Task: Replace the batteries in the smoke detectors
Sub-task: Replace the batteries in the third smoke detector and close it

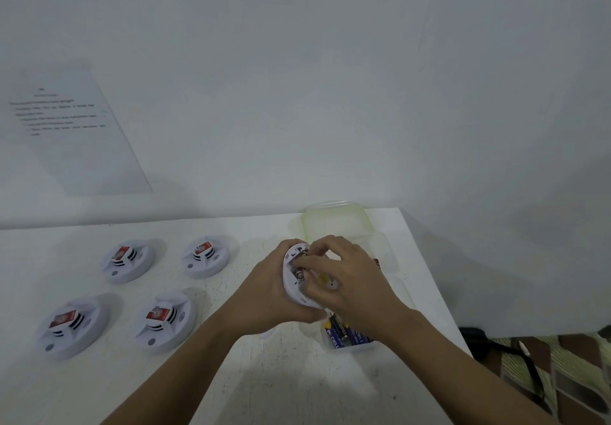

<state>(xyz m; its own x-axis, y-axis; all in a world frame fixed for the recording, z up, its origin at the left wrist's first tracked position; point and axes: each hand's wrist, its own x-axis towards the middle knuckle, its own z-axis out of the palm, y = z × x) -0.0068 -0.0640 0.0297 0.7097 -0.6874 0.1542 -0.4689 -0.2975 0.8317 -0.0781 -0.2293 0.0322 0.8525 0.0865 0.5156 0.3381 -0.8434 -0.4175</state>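
The table point(291, 375) is matt and scuffed. On it, the detectors point(175, 328) are smooth plastic, the box point(337, 223) translucent plastic.

A blue and yellow battery point(333, 337), lying with others in a clear plastic box point(355, 349), carries white letters running along its length that look like "PI CELL". A printed sheet of paper point(76, 127) on the wall holds several lines of dark text, too blurred to read. The red labels point(158, 313) on the four smoke detectors point(172, 332) show a white emblem, not legible.
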